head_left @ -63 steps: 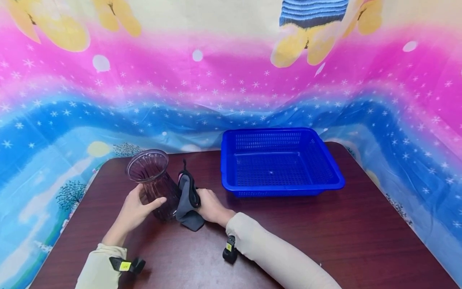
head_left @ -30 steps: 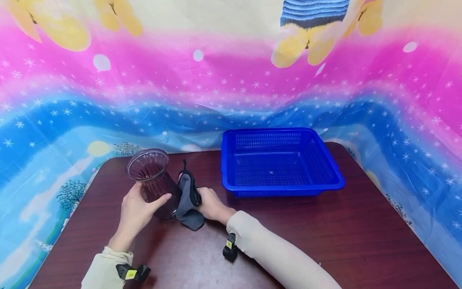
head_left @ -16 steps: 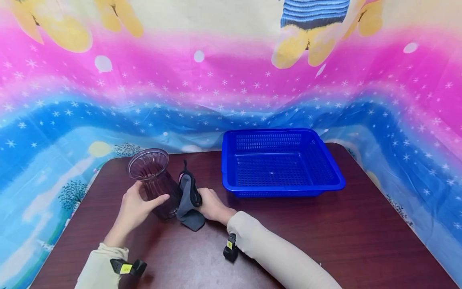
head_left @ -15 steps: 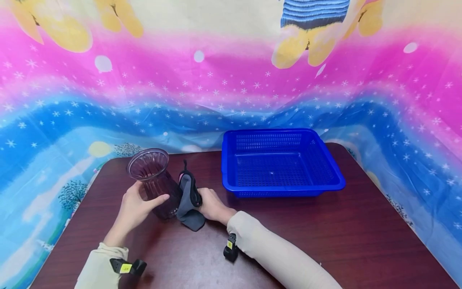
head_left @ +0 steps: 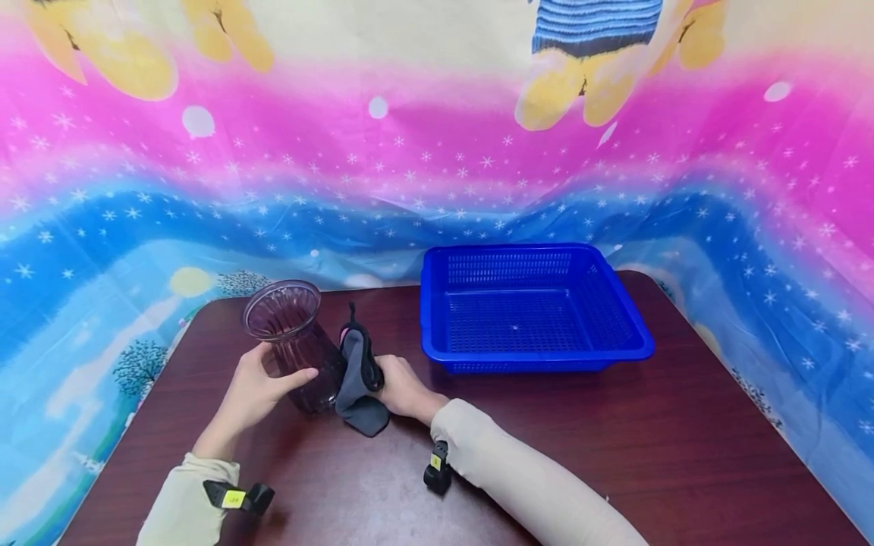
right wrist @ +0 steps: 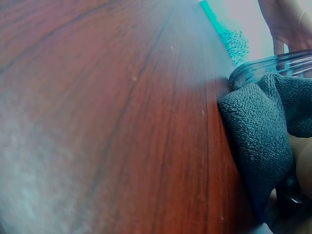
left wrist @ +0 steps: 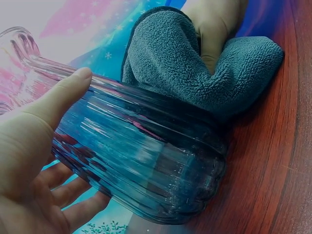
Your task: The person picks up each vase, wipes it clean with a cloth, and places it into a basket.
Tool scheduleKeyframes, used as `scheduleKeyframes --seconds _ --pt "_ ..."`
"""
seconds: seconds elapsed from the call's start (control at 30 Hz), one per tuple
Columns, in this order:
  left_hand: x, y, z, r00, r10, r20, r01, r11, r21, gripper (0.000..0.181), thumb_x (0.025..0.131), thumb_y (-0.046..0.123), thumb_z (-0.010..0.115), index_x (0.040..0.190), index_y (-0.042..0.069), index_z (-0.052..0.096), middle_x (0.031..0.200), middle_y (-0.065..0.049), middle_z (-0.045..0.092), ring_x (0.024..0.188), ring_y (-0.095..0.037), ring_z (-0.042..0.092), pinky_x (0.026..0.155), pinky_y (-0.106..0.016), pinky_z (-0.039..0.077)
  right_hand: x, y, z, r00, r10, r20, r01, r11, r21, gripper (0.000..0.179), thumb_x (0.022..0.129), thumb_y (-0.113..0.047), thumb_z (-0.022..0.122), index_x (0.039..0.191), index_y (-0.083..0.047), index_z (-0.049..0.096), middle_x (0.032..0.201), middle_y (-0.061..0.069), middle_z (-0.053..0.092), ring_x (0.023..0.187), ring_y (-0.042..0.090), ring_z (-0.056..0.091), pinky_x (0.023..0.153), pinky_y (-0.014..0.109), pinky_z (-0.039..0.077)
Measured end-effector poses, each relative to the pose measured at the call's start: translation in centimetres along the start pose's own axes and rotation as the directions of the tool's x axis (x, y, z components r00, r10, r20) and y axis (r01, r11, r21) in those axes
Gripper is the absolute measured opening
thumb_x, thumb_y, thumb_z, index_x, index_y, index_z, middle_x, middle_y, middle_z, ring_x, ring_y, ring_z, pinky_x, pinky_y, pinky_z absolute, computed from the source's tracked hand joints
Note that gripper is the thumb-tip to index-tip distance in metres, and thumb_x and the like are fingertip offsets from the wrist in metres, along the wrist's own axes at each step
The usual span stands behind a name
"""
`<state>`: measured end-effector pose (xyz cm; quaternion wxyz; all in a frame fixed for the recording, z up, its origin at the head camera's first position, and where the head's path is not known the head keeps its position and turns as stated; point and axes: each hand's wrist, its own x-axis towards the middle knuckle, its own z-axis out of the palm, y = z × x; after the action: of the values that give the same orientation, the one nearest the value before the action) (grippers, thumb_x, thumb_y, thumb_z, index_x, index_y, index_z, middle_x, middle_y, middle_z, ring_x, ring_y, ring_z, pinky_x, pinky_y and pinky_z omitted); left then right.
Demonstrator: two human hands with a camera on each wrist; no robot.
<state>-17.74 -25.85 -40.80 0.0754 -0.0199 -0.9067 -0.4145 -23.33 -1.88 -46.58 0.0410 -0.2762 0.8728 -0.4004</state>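
A purple-tinted, ribbed glass vase (head_left: 314, 368) with a flared rim stands on the left part of the table. My left hand (head_left: 254, 390) grips its body from the left, thumb across the near side; the left wrist view shows the fingers curving behind the glass (left wrist: 146, 146). On the vase's right, my right hand (head_left: 404, 387) holds a folded grey fleecy cloth (head_left: 360, 406) with dark edging against the lower side. The cloth (right wrist: 258, 131) hides much of the right hand's fingers in the right wrist view. One cloth corner hangs down close to the tabletop.
A blue perforated plastic basket (head_left: 536, 355) sits at the back right of the dark reddish wood table (head_left: 614, 447). Behind the table hangs a printed pink and blue curtain (head_left: 437, 167). Black cameras are strapped to both sleeves.
My left hand and wrist shift slightly right, then back left, still gripping the vase. The right hand and cloth stay nearly in place against the glass.
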Motion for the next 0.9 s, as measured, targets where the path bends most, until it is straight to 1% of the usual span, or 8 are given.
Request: scheduleKeyframes --seconds 0.13,0.33,0.57,0.63,0.7,0.73,0.8,0.9 --pt "0.04 -0.11 0.08 1.000 -0.003 0.000 0.003 1.000 0.003 0.069 0.087 0.032 0.080 0.139 -0.002 0.052 0.132 -0.025 0.063 0.119 -0.039 0.065 0.094 -0.046 0.057 -0.02 0.01 0.06 1.000 0.007 0.001 -0.007 1.000 0.010 0.006 0.088 -0.014 0.077 0.091 -0.011 0.073 0.091 0.002 0.077 0.091 0.011 0.070 0.081 0.020 0.054" --pt "-0.01 -0.09 0.19 1.000 -0.016 0.003 0.016 1.000 -0.024 0.070 0.088 0.033 0.079 0.140 -0.003 0.050 0.134 -0.027 0.062 0.122 -0.042 0.063 0.099 -0.054 0.053 -0.05 0.00 0.06 1.000 0.012 0.000 -0.012 1.000 0.016 0.006 0.088 -0.015 0.077 0.090 -0.012 0.072 0.091 0.001 0.076 0.091 0.010 0.070 0.081 0.020 0.053" --pt "-0.02 -0.38 0.29 1.000 -0.027 0.002 0.027 0.999 -0.032 0.071 0.088 0.032 0.079 0.142 -0.002 0.048 0.136 -0.027 0.061 0.125 -0.042 0.062 0.101 -0.055 0.052 0.00 -0.08 0.04 1.000 0.012 0.004 -0.012 1.000 0.026 0.006 0.088 -0.014 0.077 0.088 -0.012 0.071 0.089 0.001 0.075 0.088 0.008 0.067 0.079 0.019 0.052" --pt "-0.02 -0.47 0.30 1.000 -0.027 -0.005 0.027 1.000 -0.016 0.071 0.088 0.033 0.080 0.141 -0.001 0.049 0.135 -0.025 0.062 0.123 -0.040 0.063 0.099 -0.048 0.055 -0.01 -0.11 0.03 1.000 0.010 0.002 -0.010 1.000 0.026 0.006 0.088 -0.013 0.077 0.088 -0.012 0.071 0.089 0.001 0.075 0.087 0.008 0.067 0.078 0.019 0.052" --pt "-0.02 -0.51 0.32 1.000 -0.026 -0.014 0.026 1.000 0.002 0.069 0.087 0.034 0.080 0.140 -0.001 0.051 0.133 -0.024 0.063 0.120 -0.038 0.065 0.093 -0.034 0.057 -0.02 -0.08 0.05 1.000 0.006 -0.002 -0.005 1.000 0.027 0.006 0.087 -0.013 0.077 0.087 -0.012 0.071 0.087 0.000 0.075 0.086 0.007 0.066 0.077 0.019 0.052" --pt "-0.02 -0.52 0.33 1.000 -0.025 -0.018 0.025 1.000 0.006 0.069 0.087 0.034 0.080 0.139 0.000 0.052 0.132 -0.024 0.064 0.118 -0.036 0.065 0.089 -0.027 0.056 -0.03 -0.10 0.04 1.000 0.004 -0.003 -0.004 1.000 0.029 0.007 0.087 -0.013 0.077 0.086 -0.012 0.071 0.086 0.000 0.074 0.084 0.006 0.065 0.077 0.019 0.052" --pt "-0.02 -0.48 0.37 0.999 -0.020 -0.028 0.020 1.000 0.010 0.067 0.086 0.034 0.081 0.137 0.000 0.054 0.129 -0.023 0.066 0.116 -0.034 0.066 0.083 -0.016 0.051 -0.03 -0.06 0.08 1.000 0.000 -0.007 0.001 0.999 0.032 0.008 0.087 -0.012 0.077 0.083 -0.013 0.069 0.083 -0.001 0.072 0.081 0.005 0.063 0.075 0.018 0.051" --pt "-0.05 -0.37 0.40 0.999 -0.010 -0.034 0.009 1.000 -0.010 0.066 0.086 0.032 0.081 0.136 0.000 0.054 0.128 -0.023 0.066 0.114 -0.034 0.066 0.079 -0.010 0.048 -0.06 0.01 0.20 1.000 -0.009 -0.021 0.009 0.999 0.032 0.010 0.087 -0.011 0.076 0.082 -0.013 0.068 0.081 -0.001 0.072 0.080 0.005 0.062 0.074 0.018 0.051"
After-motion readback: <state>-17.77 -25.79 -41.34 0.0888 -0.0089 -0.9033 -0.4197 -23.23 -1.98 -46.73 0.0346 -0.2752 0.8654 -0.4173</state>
